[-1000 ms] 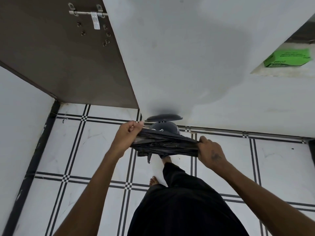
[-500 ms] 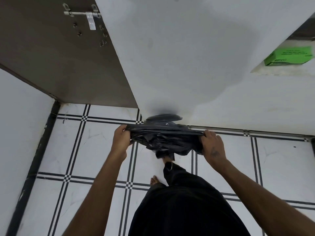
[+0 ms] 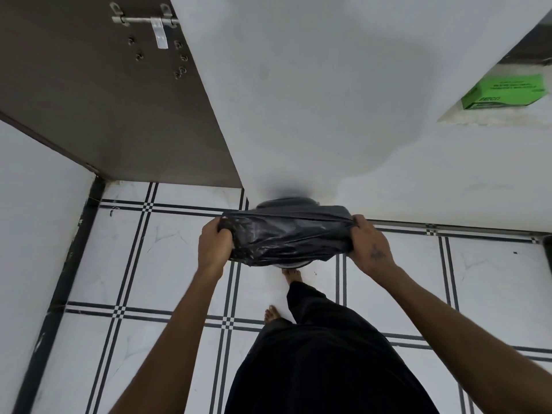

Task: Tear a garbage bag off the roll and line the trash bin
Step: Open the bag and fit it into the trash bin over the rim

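Both hands, left hand [image 3: 214,245] and right hand [image 3: 369,244], gripped a black garbage bag [image 3: 288,238] stretched over the trash bin [image 3: 285,202] beside the wall.

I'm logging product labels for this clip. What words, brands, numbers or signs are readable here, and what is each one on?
"BECO": on the front face of the green box on the ledge at upper right; blurred, so the reading is uncertain.
Dark lines of print on the green box's top: too small and blurred to read.
Dark mark on the back of the right hand: not legible as text.
Garbage bag, door bolt, floor tiles: no text visible.
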A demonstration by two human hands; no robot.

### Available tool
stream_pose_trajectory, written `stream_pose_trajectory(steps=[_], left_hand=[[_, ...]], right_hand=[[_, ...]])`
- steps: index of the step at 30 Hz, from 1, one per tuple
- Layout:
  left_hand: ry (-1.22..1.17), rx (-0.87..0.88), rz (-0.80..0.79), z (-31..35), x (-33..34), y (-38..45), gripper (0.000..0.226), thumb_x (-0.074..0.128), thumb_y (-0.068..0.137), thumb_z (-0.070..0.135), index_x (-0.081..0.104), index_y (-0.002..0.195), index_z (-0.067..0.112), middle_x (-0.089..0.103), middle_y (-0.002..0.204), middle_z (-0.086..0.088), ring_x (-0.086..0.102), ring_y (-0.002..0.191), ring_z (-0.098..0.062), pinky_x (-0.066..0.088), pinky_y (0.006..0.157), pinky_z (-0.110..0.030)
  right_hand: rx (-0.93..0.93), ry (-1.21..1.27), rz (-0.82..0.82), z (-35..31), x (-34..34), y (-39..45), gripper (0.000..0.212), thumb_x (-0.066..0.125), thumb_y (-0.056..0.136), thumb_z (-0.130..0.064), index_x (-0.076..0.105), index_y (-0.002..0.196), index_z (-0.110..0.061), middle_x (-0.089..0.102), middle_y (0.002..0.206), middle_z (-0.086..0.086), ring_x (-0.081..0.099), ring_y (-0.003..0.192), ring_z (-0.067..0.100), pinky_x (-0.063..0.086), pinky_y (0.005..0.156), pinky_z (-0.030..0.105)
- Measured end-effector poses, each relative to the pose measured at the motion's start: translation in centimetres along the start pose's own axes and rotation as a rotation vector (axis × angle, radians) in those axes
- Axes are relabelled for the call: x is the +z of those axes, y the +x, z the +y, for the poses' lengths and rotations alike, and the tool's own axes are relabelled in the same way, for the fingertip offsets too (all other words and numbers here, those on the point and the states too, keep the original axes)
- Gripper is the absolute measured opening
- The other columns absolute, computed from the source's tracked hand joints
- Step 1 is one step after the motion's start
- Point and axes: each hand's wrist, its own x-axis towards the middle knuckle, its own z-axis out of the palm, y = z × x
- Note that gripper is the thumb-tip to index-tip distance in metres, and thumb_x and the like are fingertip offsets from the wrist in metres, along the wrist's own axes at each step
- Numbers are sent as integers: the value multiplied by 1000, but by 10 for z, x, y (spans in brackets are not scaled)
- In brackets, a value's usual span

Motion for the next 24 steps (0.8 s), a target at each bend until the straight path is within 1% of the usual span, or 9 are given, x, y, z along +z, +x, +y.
stream_pose_trajectory(steps=[4,8,11,12,14,16,18,21,24], left_hand=[[-50,-33,-204,-11,-8,-4,35,41,90,-8,67,88,16,72,85,-5,66,82,-22,51,67,-26],[344,155,-249,-21,-8,-12,4,72,80,26,70,82,23,73,75,3,69,73,-16,56,67,-32],[632,302,-202,-26,-7,-15,24,75,72,48,70,77,25,68,66,7,65,66,-12,52,58,-28],[697,343,-167,-27,-6,-15,23,74,75,46,69,75,23,66,64,7,64,66,-16,48,57,-28],[737,371,-85,-28,-6,-15,8,68,81,27,68,75,21,63,65,2,64,70,-24,42,57,-28],[600,305,-38,-29,-8,-14,13,62,81,12,69,78,23,64,68,3,63,70,-22,39,58,-26],[342,178,-7,-29,-11,-9,19,58,82,6,70,82,20,66,71,4,60,70,-16,41,59,-25],[-126,-72,74,-27,-14,0,18,54,85,4,66,95,13,68,88,-5,61,78,-21,52,74,-35],[-324,-169,162,-28,-13,5,21,55,87,1,57,104,14,62,87,-4,59,74,-19,52,74,-36]], right_hand=[[287,177,32,6,-4,3,29,54,81,-7,55,110,-5,57,112,7,61,91,33,44,67,33],[576,442,80,1,-5,7,20,45,83,-20,56,93,-6,66,93,9,58,77,31,41,70,32],[608,510,142,-5,-6,4,27,53,71,-33,61,85,-11,66,90,6,64,76,30,52,70,33],[598,493,170,-6,-5,1,28,57,72,-33,62,88,-11,65,94,7,64,78,31,54,72,35],[553,440,220,-6,-3,-7,24,61,79,-23,60,98,-8,57,106,9,61,82,33,51,73,36],[486,380,248,-3,-1,-13,19,57,81,-10,56,100,-6,52,106,10,56,78,33,42,68,32],[404,290,255,-1,1,-19,20,54,76,0,54,94,-7,52,100,8,54,74,34,39,65,31],[359,217,240,1,5,-22,15,52,70,3,53,83,-5,49,95,5,51,66,32,36,59,30],[347,217,209,5,10,-20,19,52,71,3,58,88,-3,50,101,4,51,67,30,37,61,29]])
